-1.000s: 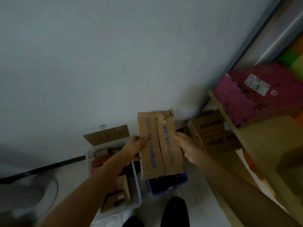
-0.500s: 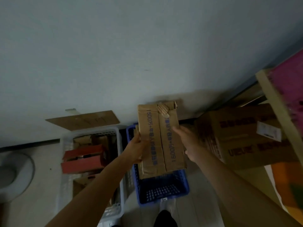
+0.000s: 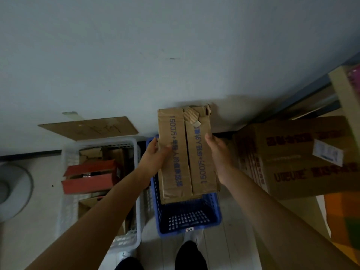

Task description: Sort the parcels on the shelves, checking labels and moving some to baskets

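Your left hand (image 3: 155, 158) grips the box (image 3: 194, 164) by its left edge, thumb on the printed face and fingers tucked behind. Your right hand (image 3: 220, 154) clamps the right edge, though how its fingers lie behind is hidden. Both hands are closed on it and nothing looks slack. The box stands on end with its torn top flap upward and its lower end dipping past the rim into the blue basket (image 3: 187, 228). A second ago it hung over the gap between the two baskets, with the shelf (image 3: 342, 90) filling your right side. Now you have swung left and squared up, so the blue basket sits straight below the load. That suggests you have picked this basket and the drop is next. Lower it rather than let go, since a box this tall could tip against the wall. The white basket (image 3: 126, 240) just to the left holds a red box (image 3: 89, 176), and a large carton (image 3: 292, 156) sits close on your right.
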A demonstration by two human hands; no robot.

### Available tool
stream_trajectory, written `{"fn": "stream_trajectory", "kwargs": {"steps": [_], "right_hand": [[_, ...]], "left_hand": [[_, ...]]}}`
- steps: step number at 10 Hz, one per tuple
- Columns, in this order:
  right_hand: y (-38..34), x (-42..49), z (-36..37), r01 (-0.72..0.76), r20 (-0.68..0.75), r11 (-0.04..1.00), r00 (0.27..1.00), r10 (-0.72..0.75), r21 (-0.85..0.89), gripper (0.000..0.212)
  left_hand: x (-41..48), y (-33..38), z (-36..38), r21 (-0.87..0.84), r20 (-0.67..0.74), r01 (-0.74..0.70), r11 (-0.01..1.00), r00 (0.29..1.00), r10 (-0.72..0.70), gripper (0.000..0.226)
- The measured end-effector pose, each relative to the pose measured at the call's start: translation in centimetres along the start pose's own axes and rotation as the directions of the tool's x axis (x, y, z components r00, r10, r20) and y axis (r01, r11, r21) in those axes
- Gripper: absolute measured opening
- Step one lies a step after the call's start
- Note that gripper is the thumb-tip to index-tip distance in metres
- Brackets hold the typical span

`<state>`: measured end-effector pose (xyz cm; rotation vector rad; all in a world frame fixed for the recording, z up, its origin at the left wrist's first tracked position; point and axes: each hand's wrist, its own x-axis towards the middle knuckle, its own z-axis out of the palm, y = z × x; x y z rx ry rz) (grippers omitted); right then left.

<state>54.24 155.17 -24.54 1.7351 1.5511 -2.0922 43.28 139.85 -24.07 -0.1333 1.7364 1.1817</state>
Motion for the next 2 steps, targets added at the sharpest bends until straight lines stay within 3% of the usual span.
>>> {"fn": "stream_trajectory", "kwargs": {"steps": [1,2], "right_hand": [[0.41,-0.56,-0.41,-0.011,-0.014,0.999,1.000,0.010,-0.033,0.074],[0.22,-1.09,-1.00,-0.006,-0.029,0.999,1.000,0.005,-0.040,0.051]], "left_hand": [[-0.23,0.35,-0.01,0.021,0.005,0.001,1.000,1.000,-0.001,0.029],[-1.15,1.02,0.00,0.005,-0.007,-0.003,1.000,1.000,0.003,0.038]]}}
